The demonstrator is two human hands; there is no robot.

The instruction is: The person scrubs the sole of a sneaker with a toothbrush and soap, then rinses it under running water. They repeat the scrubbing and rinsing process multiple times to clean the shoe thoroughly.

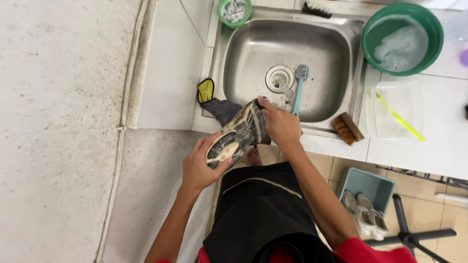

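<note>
A dirty sneaker with a black and cream sole is held sole-up over the near rim of a steel sink. My left hand grips its heel end. My right hand holds the toe end, close to a light blue toothbrush lying in the basin beside the drain.
A wooden scrub brush lies on the white tiled counter. A green basin of soapy water stands at the back right, a clear tub with a yellow stick beside it. A yellow-and-grey cloth hangs left of the sink. On the floor, a blue-grey bin holds pale sneakers.
</note>
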